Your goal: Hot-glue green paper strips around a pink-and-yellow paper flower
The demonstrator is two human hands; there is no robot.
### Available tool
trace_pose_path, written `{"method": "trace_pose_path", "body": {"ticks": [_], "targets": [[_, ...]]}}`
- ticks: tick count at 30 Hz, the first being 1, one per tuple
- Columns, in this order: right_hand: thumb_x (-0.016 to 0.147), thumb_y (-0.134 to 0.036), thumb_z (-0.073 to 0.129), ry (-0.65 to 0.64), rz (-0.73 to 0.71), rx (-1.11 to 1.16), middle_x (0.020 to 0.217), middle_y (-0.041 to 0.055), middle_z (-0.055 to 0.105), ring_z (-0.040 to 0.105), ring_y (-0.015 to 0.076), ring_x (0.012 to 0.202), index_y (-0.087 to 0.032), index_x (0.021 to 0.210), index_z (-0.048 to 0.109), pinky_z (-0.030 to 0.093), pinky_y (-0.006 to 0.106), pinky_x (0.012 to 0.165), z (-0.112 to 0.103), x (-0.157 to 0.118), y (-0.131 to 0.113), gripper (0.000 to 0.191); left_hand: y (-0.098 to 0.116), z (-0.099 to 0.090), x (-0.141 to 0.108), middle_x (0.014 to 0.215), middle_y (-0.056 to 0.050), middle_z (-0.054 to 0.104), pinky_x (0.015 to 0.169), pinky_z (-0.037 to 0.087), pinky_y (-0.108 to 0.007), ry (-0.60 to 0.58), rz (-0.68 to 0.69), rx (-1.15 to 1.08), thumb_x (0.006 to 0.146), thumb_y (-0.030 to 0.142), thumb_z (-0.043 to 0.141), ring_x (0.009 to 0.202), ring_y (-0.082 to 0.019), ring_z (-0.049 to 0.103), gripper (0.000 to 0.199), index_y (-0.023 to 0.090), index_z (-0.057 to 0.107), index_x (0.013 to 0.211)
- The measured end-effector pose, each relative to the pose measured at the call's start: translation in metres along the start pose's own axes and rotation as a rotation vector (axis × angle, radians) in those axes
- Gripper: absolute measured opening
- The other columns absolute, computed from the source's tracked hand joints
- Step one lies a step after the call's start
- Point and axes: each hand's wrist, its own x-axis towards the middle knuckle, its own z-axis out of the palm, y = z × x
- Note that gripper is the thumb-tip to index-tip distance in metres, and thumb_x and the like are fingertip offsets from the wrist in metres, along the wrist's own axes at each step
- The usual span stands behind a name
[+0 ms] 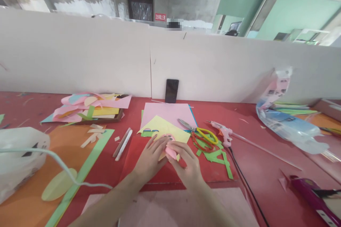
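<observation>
Over the middle of the red board, my two hands meet at a small pink paper piece. My right hand pinches it between thumb and fingers. My left hand grips the same paperwork from the other side, its fingertips covering part of it. A dark drawn detail shows just beyond the fingertips. Behind lie a yellow paper sheet and a pink paper sheet. Scissors with yellow and with orange handles rest to the right, beside green paper scraps.
A pink glue gun with a dark cord lies right of the scissors. Two pens are at left. A phone leans on the white partition. Paper scraps fill a tray; a plastic bag lies far right.
</observation>
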Motion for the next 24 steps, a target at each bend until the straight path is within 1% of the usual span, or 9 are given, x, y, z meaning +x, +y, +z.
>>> {"method": "trace_pose_path", "body": {"ticks": [4, 6, 9, 13, 18, 21, 24], "targets": [[0.077, -0.007, 0.054, -0.025, -0.041, 0.007, 0.111, 0.0051, 0.057, 0.052, 0.0164, 0.104, -0.025, 0.112, 0.053, 0.045, 0.033, 0.088, -0.001, -0.003, -0.002, 0.04, 0.001, -0.001, -0.001, 0.117, -0.009, 0.057, 0.103, 0.03, -0.045, 0.051, 0.052, 0.036, 0.085, 0.02, 0.044, 0.116, -0.019, 0.046, 0.034, 0.015, 0.042, 0.119], [0.076, -0.007, 0.054, -0.011, -0.061, 0.0, 0.109, 0.0048, 0.058, 0.053, 0.0163, 0.102, -0.026, 0.112, 0.053, 0.046, 0.032, 0.086, -0.002, -0.003, -0.002, 0.04, 0.001, -0.002, -0.001, 0.113, -0.008, 0.059, 0.102, 0.031, -0.044, 0.063, 0.06, 0.046, 0.085, 0.019, 0.044, 0.113, -0.019, 0.049, 0.032, 0.015, 0.044, 0.117], [0.076, -0.006, 0.054, 0.014, -0.079, -0.017, 0.105, 0.0039, 0.06, 0.054, 0.0154, 0.099, -0.026, 0.11, 0.054, 0.047, 0.031, 0.084, -0.004, -0.003, -0.004, 0.039, 0.002, -0.001, -0.001, 0.111, -0.008, 0.06, 0.103, 0.031, -0.044, 0.065, 0.061, 0.054, 0.085, 0.021, 0.046, 0.11, -0.019, 0.051, 0.035, 0.014, 0.044, 0.119], [0.077, -0.007, 0.054, 0.008, -0.086, -0.036, 0.102, 0.0039, 0.061, 0.055, 0.0153, 0.098, -0.025, 0.11, 0.054, 0.048, 0.03, 0.083, -0.006, -0.002, -0.007, 0.038, 0.002, 0.0, -0.002, 0.113, -0.007, 0.06, 0.104, 0.028, -0.045, 0.064, 0.047, 0.053, 0.085, 0.022, 0.046, 0.111, -0.019, 0.05, 0.036, 0.015, 0.043, 0.121], [0.079, -0.006, 0.051, 0.004, -0.105, -0.026, 0.1, 0.0043, 0.062, 0.057, 0.0144, 0.093, -0.025, 0.109, 0.055, 0.049, 0.029, 0.078, -0.009, 0.0, -0.012, 0.036, 0.003, -0.001, 0.0, 0.11, -0.006, 0.062, 0.104, 0.029, -0.044, 0.068, 0.037, 0.06, 0.087, 0.026, 0.044, 0.108, -0.018, 0.053, 0.035, 0.018, 0.043, 0.121], [0.08, -0.006, 0.049, 0.023, -0.114, -0.021, 0.097, 0.0041, 0.063, 0.058, 0.014, 0.09, -0.025, 0.107, 0.056, 0.05, 0.028, 0.076, -0.011, 0.001, -0.013, 0.034, 0.004, -0.002, 0.002, 0.115, -0.008, 0.059, 0.104, 0.028, -0.045, 0.063, 0.051, 0.082, 0.087, 0.026, 0.044, 0.113, -0.019, 0.05, 0.039, 0.016, 0.039, 0.124], [0.08, -0.008, 0.049, 0.031, -0.091, -0.031, 0.097, 0.0042, 0.063, 0.058, 0.0141, 0.092, -0.024, 0.107, 0.057, 0.05, 0.028, 0.077, -0.013, 0.001, -0.013, 0.033, 0.002, -0.001, 0.002, 0.12, -0.008, 0.056, 0.105, 0.026, -0.046, 0.032, 0.043, 0.083, 0.087, 0.026, 0.045, 0.115, -0.019, 0.047, 0.042, 0.016, 0.036, 0.126]]}}
